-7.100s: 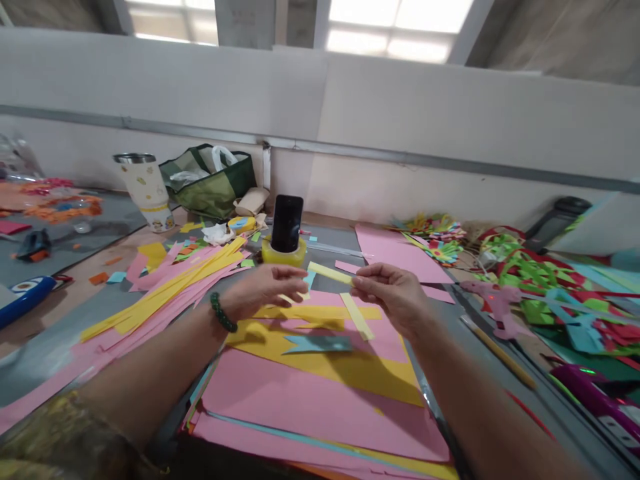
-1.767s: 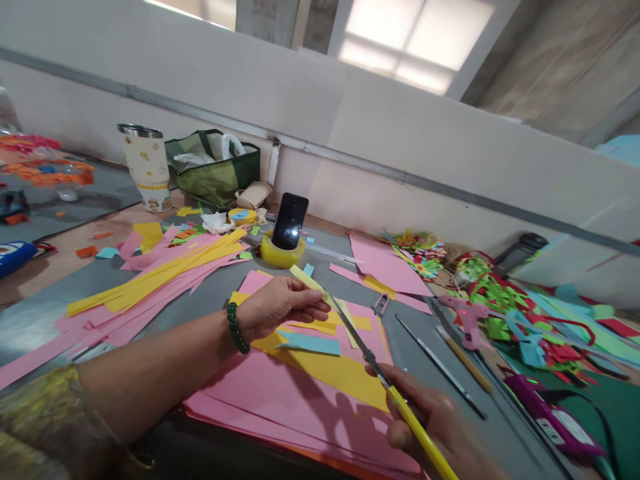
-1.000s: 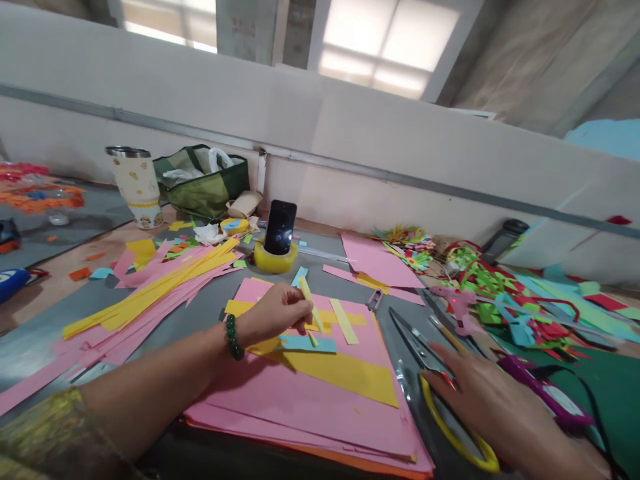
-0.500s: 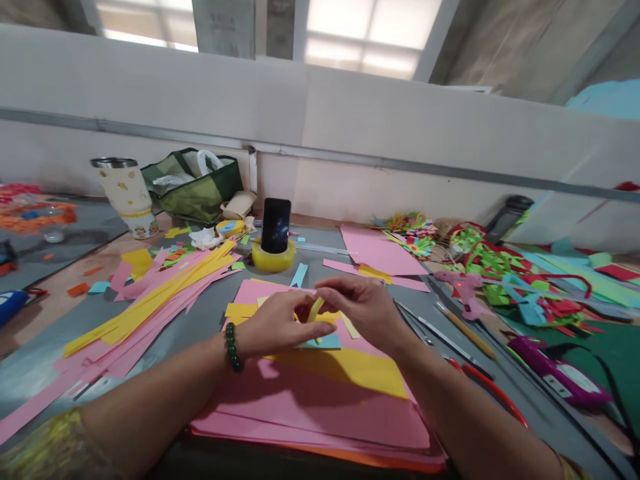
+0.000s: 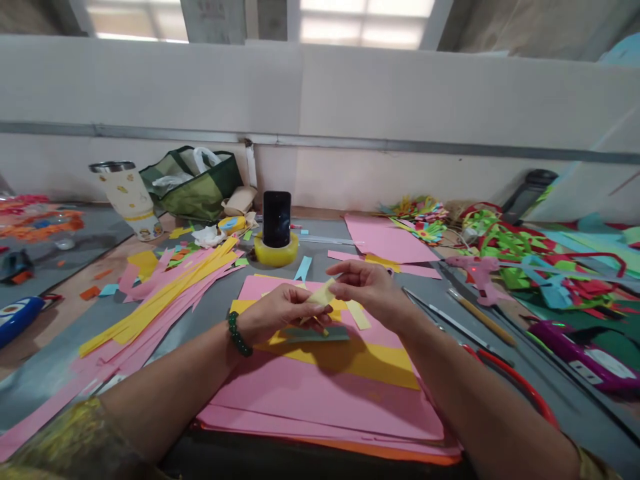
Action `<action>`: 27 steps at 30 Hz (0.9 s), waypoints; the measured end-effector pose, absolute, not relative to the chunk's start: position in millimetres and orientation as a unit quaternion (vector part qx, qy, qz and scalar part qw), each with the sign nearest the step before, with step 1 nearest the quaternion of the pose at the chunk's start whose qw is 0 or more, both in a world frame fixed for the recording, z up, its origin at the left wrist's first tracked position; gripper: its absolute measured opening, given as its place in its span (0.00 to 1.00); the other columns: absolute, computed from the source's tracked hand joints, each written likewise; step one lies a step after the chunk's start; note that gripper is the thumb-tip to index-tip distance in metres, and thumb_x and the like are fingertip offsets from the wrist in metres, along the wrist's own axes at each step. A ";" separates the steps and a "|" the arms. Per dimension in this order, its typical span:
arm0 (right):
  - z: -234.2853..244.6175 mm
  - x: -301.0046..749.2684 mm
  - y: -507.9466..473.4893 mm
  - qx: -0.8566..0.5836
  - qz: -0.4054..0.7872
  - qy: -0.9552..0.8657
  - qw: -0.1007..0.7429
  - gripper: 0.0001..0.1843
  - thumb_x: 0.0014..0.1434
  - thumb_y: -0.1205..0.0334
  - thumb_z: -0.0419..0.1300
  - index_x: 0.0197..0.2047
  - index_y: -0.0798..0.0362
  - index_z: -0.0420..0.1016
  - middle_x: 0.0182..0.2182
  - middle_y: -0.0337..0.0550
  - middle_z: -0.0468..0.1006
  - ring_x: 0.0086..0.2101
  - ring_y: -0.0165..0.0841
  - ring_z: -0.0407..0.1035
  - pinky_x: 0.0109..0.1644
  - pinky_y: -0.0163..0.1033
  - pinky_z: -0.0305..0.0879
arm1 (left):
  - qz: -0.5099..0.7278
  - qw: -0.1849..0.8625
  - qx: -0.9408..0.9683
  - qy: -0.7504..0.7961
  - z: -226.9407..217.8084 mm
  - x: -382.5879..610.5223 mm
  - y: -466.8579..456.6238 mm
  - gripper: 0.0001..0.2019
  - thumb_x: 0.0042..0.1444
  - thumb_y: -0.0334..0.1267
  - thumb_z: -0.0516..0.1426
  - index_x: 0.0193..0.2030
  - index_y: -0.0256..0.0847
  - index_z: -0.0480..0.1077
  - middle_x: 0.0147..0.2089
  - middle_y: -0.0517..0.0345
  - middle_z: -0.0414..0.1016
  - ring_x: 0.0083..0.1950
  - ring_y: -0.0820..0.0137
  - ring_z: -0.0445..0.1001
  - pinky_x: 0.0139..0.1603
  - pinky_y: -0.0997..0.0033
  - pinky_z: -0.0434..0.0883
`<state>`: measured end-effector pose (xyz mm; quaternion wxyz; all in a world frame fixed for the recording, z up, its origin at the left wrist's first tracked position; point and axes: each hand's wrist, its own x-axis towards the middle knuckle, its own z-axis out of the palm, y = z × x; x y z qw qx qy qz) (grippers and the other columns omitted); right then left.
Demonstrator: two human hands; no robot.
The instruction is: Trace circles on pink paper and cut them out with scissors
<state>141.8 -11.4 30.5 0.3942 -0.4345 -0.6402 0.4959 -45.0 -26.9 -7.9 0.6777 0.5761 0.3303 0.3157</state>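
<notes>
Between my two hands is a small pale yellow paper strip [image 5: 323,294]. My left hand [image 5: 283,310], with a green bead bracelet [image 5: 239,335] at the wrist, pinches its lower left end. The fingers of my right hand [image 5: 369,288] close on its right end. Both hands hover over a stack of pink paper sheets [image 5: 320,407]. On the stack lie a wide yellow paper strip [image 5: 380,365], a light blue paper piece [image 5: 325,333] partly under my left hand's shadow, and another pale yellow strip [image 5: 359,315].
Yellow and pink strips [image 5: 165,293] lie at the left. A phone [image 5: 277,220] stands in a tape roll [image 5: 276,251] behind the stack. To the right are a pink glue gun [image 5: 480,275], a wooden-handled tool [image 5: 483,319], red-handled scissors [image 5: 525,380] and a purple device [image 5: 585,357].
The pale yellow strip has turned from narrow and upright to a flatter, broader slant. My left fingers have closed into a pinch on it. The camera view has shifted slightly.
</notes>
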 end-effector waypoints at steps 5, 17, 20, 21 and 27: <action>31.7 151.9 2.9 -0.467 0.509 -0.566 0.450 0.20 0.34 0.62 0.71 0.33 0.57 0.72 0.17 0.34 0.73 0.21 0.25 0.65 0.28 0.34 0.62 | 0.239 0.684 0.598 0.342 1.2 -59.7 -22.8 0.15 0.50 0.47 0.62 0.36 0.36 0.78 0.37 0.51 0.80 0.34 0.72 0.76 0.35 0.77 0.70; 30.9 155.0 7.9 -0.425 0.519 -0.564 0.482 0.23 0.37 0.58 0.72 0.36 0.56 0.73 0.20 0.33 0.73 0.21 0.23 0.64 0.28 0.31 0.62 | 0.327 0.718 0.500 0.358 10.5 -61.8 -19.1 0.28 0.53 0.61 0.52 0.41 0.35 0.75 0.36 0.50 0.76 0.33 0.71 0.75 0.30 0.76 0.70; 30.0 151.5 7.3 -0.409 0.524 -0.542 0.514 0.21 0.37 0.60 0.72 0.36 0.56 0.75 0.20 0.35 0.74 0.22 0.24 0.65 0.26 0.30 0.63 | 0.386 0.622 0.548 0.406 13.1 -65.5 -16.2 0.27 0.52 0.61 0.53 0.38 0.36 0.75 0.34 0.54 0.75 0.32 0.73 0.73 0.31 0.75 0.68; 30.4 152.5 8.4 -0.407 0.523 -0.527 0.532 0.21 0.37 0.61 0.72 0.36 0.56 0.75 0.20 0.35 0.74 0.21 0.23 0.65 0.25 0.29 0.62 | 0.415 0.561 0.570 0.434 13.3 -69.3 -12.8 0.25 0.51 0.60 0.55 0.36 0.36 0.74 0.32 0.55 0.74 0.31 0.73 0.72 0.31 0.75 0.67; 34.0 169.1 21.2 -0.419 0.535 -0.433 0.593 0.14 0.41 0.66 0.67 0.34 0.53 0.73 0.19 0.29 0.67 0.15 0.18 0.59 0.17 0.24 0.59 | 0.237 0.266 0.785 0.507 12.1 -92.4 3.4 0.16 0.45 0.46 0.62 0.37 0.37 0.77 0.32 0.55 0.75 0.35 0.67 0.71 0.35 0.71 0.65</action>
